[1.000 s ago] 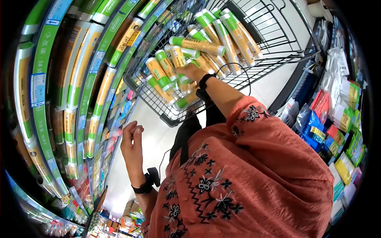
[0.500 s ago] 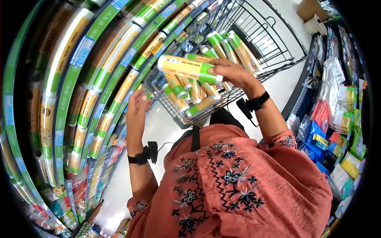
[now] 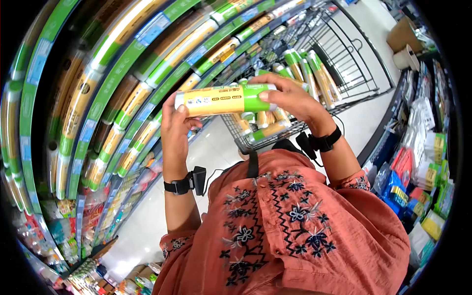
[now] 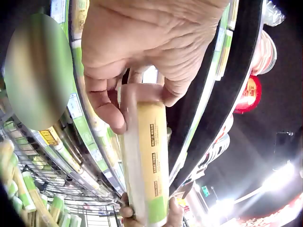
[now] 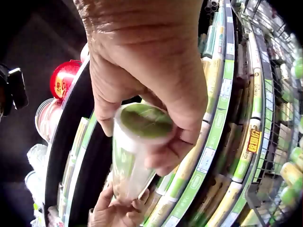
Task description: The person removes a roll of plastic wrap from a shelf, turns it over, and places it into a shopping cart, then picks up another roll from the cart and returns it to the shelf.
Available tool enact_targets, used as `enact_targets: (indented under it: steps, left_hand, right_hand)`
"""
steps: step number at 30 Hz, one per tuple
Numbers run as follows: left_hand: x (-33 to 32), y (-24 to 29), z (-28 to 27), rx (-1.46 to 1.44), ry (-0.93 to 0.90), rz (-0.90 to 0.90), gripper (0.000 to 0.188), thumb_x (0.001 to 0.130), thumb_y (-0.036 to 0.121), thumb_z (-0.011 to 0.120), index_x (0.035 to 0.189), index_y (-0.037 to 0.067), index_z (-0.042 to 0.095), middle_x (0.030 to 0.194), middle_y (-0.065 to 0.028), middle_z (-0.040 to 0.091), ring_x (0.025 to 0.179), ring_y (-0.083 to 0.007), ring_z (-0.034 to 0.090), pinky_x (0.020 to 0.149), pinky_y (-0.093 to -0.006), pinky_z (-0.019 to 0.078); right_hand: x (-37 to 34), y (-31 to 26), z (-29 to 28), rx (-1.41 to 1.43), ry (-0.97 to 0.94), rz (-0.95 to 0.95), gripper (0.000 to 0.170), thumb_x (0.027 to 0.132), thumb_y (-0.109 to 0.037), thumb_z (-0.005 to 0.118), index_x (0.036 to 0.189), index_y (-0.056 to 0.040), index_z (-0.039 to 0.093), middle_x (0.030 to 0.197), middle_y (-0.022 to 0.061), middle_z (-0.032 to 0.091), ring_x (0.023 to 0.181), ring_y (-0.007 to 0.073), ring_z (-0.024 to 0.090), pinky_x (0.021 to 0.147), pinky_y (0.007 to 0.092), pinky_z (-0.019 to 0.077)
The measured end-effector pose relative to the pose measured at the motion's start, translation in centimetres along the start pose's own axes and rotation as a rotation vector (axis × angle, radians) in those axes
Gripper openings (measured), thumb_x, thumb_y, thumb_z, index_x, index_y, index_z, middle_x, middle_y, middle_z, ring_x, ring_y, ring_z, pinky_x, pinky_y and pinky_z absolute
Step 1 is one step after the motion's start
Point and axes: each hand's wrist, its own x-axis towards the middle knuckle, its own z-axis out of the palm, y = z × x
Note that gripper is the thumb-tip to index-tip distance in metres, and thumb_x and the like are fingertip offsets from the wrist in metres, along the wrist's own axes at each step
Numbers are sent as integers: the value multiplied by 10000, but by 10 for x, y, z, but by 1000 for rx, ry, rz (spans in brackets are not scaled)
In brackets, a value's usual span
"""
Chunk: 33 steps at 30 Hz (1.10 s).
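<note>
Both hands hold a plastic bag roll (image 3: 223, 101) lengthwise in front of the body, above the near left part of the cart. It is a cylinder with a yellow and green label and a pale end. My left hand (image 3: 174, 130) grips the pale left end, thumb and fingers on either side of it in the left wrist view. On the green right end, my right hand (image 3: 297, 98) has its thumb in front and its fingers behind. The green-tinted end face of the roll (image 5: 144, 120) shows in the right wrist view. Several similar rolls (image 3: 270, 132) lie in the shopping cart (image 3: 241, 146).
Curved-looking shelves (image 3: 152, 29) with similar rolls and blue price tags run close along the left. On the right stands a rack of packaged goods (image 3: 398, 187). A brown cardboard box (image 3: 404, 34) is at the far right.
My right hand has lifted the roll up out of the cart. The left hand has risen from beside the cart and taken hold of the roll's other end. The head view has shifted.
</note>
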Motion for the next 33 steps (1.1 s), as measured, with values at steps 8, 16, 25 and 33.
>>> enact_targets:
  steps: [8, 16, 25, 33]
  left_hand:
    - [-36, 28, -22, -34, 99, 199, 576, 967, 190, 554, 1486, 22, 373, 1332, -174, 576, 1116, -276, 649, 868, -390, 574]
    - [-51, 33, -48, -93, 157, 293, 644, 953, 211, 583, 1522, 33, 339, 1379, -182, 547, 1187, -310, 618, 916, -428, 566]
    - [-57, 39, -47, -110, 164, 294, 596, 978, 203, 568, 1510, 19, 371, 1358, -171, 565, 1168, -274, 632, 894, -414, 582]
    - [-59, 36, -48, -80, 181, 222, 597, 992, 217, 552, 1508, -11, 357, 1315, -178, 601, 1104, -253, 662, 847, -394, 596]
  right_hand:
    - [26, -14, 34, 250, -55, -155, 538, 946, -198, 640, 1411, 7, 465, 1295, 132, 565, 1174, 216, 590, 995, 372, 509]
    - [38, -18, 52, 148, -129, -135, 577, 913, -182, 650, 1431, -13, 460, 1286, 112, 568, 1173, 213, 582, 998, 359, 499]
    - [37, -20, 57, 259, -139, -164, 500, 958, -147, 637, 1399, 9, 461, 1324, 138, 547, 1224, 266, 592, 1026, 464, 541]
    - [30, -18, 62, 270, -20, -114, 473, 995, -200, 641, 1366, 40, 471, 1288, 134, 556, 1146, 256, 640, 946, 425, 602]
